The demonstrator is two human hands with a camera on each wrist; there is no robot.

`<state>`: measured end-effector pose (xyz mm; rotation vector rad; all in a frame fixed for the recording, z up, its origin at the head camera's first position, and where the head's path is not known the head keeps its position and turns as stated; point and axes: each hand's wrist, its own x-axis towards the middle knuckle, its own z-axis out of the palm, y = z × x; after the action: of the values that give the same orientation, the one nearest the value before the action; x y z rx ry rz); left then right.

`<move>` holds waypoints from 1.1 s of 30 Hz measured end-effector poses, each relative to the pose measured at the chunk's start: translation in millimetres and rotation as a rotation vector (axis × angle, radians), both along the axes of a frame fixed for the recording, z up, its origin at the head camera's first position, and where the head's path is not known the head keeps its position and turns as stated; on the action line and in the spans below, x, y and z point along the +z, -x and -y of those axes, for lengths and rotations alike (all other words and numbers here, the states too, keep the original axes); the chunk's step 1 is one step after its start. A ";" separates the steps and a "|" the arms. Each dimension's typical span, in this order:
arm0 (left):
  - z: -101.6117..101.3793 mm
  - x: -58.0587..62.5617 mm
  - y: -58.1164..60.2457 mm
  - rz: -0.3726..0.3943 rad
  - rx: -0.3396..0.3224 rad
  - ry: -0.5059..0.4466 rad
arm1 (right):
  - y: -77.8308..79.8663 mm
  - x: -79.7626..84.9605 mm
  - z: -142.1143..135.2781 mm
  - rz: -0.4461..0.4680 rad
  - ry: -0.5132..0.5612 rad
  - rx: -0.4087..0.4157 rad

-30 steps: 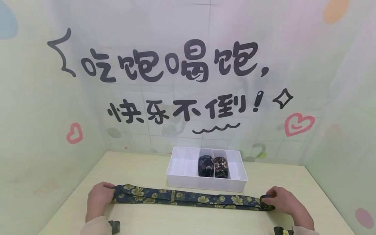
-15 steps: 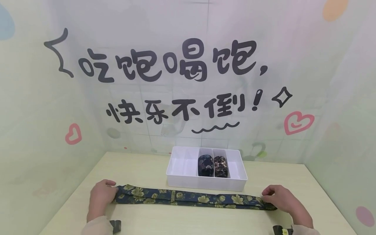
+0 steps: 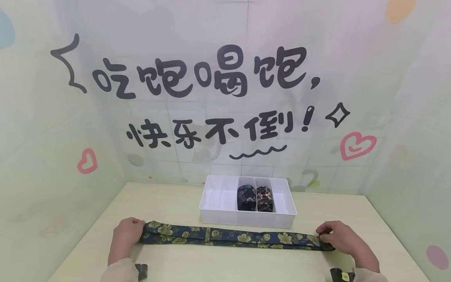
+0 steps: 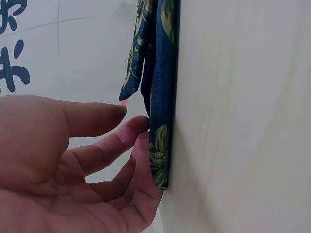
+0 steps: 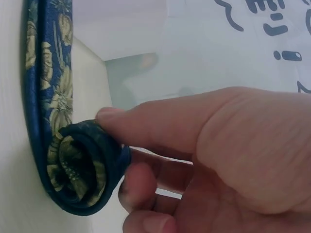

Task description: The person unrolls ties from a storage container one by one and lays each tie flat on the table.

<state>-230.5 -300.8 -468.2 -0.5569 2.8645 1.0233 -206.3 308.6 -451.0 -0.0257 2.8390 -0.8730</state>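
Note:
A long navy necktie (image 3: 232, 237) with yellow-green flowers lies folded lengthwise across the table, in front of a white box. At its right end it is coiled into a small roll (image 5: 77, 167). My right hand (image 3: 340, 237) holds that roll, thumb on top and fingers on its far side. At the other end, my left hand (image 3: 127, 235) touches the tie with its fingertips. In the left wrist view, the left thumb (image 4: 97, 119) stands apart from the fingers, and the tie's layers (image 4: 163, 107) hang slightly separated above them.
The white divided box (image 3: 246, 219) stands behind the tie. Two dark floral rolls, one bluish (image 3: 246, 197) and one brownish (image 3: 265, 198), sit in its middle compartments. Printed wall panels (image 3: 225, 23) enclose the pale wooden table (image 3: 165, 205) at the back and sides.
The tie and my left hand have shifted slightly to the right. My right hand stays at the rolled end, also a little further right.

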 end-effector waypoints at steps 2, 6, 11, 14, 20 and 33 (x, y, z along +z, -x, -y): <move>0.3 0.1 0.4 -0.001 -0.005 0.009 | -0.3 1.1 -2.8 -0.008 0.000 0.016; -0.2 0.4 1.0 -0.004 -0.003 0.015 | 0.6 2.8 -3.9 0.010 -0.014 -0.007; 0.9 1.4 0.7 0.009 -0.014 0.014 | -0.3 0.9 -5.6 0.038 -0.015 -0.054; 1.7 1.4 0.5 0.011 -0.022 0.010 | -1.7 -0.3 -12.0 0.045 -0.022 -0.066; 0.8 1.8 1.2 0.002 -0.008 -0.005 | -4.4 0.0 -27.6 0.052 -0.036 -0.081; 0.4 0.9 -0.6 -0.012 0.008 -0.021 | -6.2 -2.7 -29.1 0.097 -0.039 -0.130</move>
<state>-229.9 -301.2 -467.2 -0.5632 2.8610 1.0604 -200.1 337.7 -453.7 0.2028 2.7910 -0.8190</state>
